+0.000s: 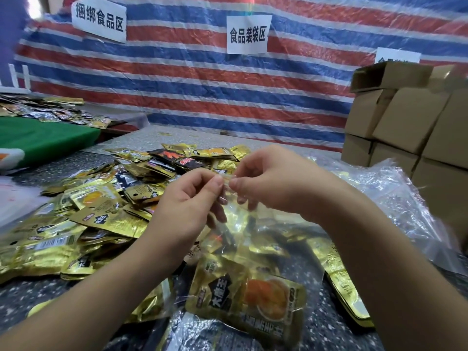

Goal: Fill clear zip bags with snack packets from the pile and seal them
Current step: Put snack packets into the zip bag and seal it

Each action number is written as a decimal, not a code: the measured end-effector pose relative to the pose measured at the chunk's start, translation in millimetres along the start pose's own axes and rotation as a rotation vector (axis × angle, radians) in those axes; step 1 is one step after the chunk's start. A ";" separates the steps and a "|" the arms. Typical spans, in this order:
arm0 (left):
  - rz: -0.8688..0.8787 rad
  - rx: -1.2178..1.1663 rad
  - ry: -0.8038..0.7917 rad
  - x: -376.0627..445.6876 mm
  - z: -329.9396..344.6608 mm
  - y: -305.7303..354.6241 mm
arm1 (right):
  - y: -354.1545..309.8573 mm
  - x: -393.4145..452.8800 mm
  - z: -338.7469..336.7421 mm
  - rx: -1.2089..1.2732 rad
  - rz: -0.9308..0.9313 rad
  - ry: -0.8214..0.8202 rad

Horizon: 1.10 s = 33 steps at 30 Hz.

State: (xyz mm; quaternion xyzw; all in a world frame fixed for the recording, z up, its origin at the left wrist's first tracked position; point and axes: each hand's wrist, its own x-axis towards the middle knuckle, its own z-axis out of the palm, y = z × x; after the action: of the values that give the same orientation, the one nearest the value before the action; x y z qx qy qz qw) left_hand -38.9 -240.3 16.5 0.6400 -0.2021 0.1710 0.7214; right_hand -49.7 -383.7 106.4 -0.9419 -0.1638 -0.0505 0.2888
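A striped red, white and blue tarpaulin (202,79) forms the backdrop behind the tabletop (336,323), which has a dark speckled surface. Three white paper signs are fixed to the tarpaulin; the middle sign (248,34) carries black characters. Stacked cardboard boxes (410,117) stand at the far right corner of the tabletop. A green cloth (43,138) covers a surface beyond the left edge.

The pile of snack packets (96,211), mostly gold foil with some black ones, spreads from the middle of the tabletop to its left edge. A heap of empty clear bags (395,193) lies toward the right edge, in front of the boxes.

The clear zip bag (253,262) hangs above the near middle of the tabletop and contains several gold packets; the nearest packet (248,297) shows an orange food picture.

Left hand (187,198): grip closed, thumb and curled fingers pinching the bag's top edge. Right hand (273,181): grip closed, fingertips pinching the same top edge just beside the left hand.
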 end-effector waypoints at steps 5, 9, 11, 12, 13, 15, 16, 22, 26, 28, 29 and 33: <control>-0.012 -0.040 -0.035 0.0 -2.0 2.1 | -2.0 -2.1 -5.0 0.056 -0.002 0.015; -0.010 -0.056 -0.039 0.6 -1.3 1.4 | -2.8 -2.2 -5.3 0.118 0.001 0.011; -0.004 -0.042 -0.040 0.6 -0.6 1.4 | -2.6 -2.3 -5.5 0.129 0.008 0.010; 0.004 -0.026 -0.038 0.4 -0.3 1.4 | -2.6 -2.7 -5.4 0.130 0.013 0.010; 0.013 -0.006 -0.035 0.1 -0.1 1.4 | -2.6 -2.8 -5.3 0.127 0.017 0.010; 0.029 0.033 -0.034 -0.7 0.3 0.9 | -3.0 -2.9 -4.7 0.108 0.025 0.011; 0.037 0.049 -0.037 -0.9 0.5 0.6 | -3.4 -2.6 -4.1 0.093 0.030 0.011; 0.057 0.098 -0.041 -1.2 -0.6 -1.8 | -4.1 -3.3 -0.9 -0.016 0.047 -0.038; 0.096 0.128 -0.053 -0.9 -2.2 -3.1 | -6.1 -3.7 0.0 -0.020 0.044 -0.035; 0.121 0.164 -0.058 -1.5 -2.4 -2.8 | -6.2 -3.9 0.3 -0.034 0.047 -0.031; 0.130 0.172 -0.060 -1.8 -2.6 -2.9 | -6.1 -3.6 0.8 -0.040 0.044 -0.028; 0.135 0.157 -0.050 -2.3 -2.2 -2.4 | -4.7 -2.5 2.1 -0.055 0.010 -0.004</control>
State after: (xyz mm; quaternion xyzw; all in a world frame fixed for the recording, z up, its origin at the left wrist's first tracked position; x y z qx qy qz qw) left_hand -39.5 -238.4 13.1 0.6836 -0.2486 0.2187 0.6504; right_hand -53.6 -379.5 106.6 -0.9504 -0.1581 -0.0518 0.2629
